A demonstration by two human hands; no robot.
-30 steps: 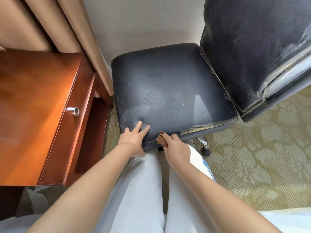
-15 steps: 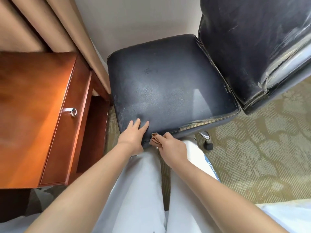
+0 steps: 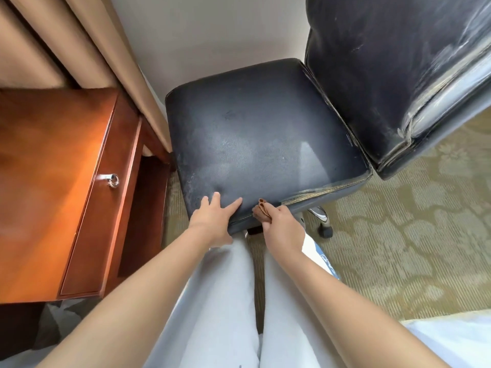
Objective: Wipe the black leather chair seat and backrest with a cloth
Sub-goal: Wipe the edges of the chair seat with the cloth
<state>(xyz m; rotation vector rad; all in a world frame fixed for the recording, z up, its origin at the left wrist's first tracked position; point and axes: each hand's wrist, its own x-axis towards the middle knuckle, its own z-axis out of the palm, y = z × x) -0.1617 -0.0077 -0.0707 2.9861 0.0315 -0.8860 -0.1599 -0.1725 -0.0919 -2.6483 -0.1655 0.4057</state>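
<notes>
Hands first: left hand [image 3: 212, 217] lies flat with fingers spread on the seat [image 3: 260, 144] front edge, right hand [image 3: 283, 227] pinches the bunched brown cloth [image 3: 261, 211] against the front seam. I'd unfold it, brace, sweep toward the scuffed backrest [image 3: 385, 62].

The left hand [image 3: 212, 219] rests with straight fingers on the near edge of the black leather chair seat [image 3: 260, 139], while just beside it the right hand [image 3: 281, 229] holds a bunched brown cloth [image 3: 261, 209] against that edge.
</notes>
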